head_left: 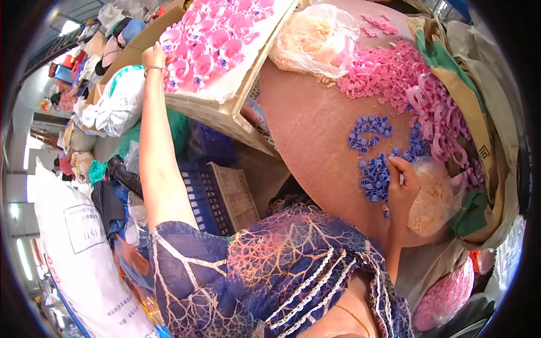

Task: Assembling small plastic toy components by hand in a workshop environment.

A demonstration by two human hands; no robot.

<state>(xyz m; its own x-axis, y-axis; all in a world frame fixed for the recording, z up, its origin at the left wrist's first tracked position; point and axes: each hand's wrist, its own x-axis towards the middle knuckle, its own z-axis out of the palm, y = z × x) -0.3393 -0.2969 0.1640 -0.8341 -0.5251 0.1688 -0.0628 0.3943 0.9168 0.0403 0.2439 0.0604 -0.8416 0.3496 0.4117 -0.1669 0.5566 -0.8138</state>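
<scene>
My left hand (154, 58), with a bracelet at the wrist, reaches to the left side of a crate. Its fingers are curled together beside many pink ring-shaped plastic pieces (203, 65) with small blue bits on them; what they hold is hidden. On the round table, my right hand (403, 183) is bent over a pile of small blue plastic pieces (374, 179). Its fingers curl inward with the tips at the edge of that pile, and anything between them is too small to make out. A smaller cluster of blue pieces (360, 142) lies farther off.
Pink ring pieces (434, 101) and small pink parts (375, 70) are heaped on the brown table (304, 129). Clear bags (315, 39) of pale bits stand on it. A pale crate (242, 93) holds the left-hand pieces. Large white sacks (79, 248) and blue baskets (205, 194) surround me.
</scene>
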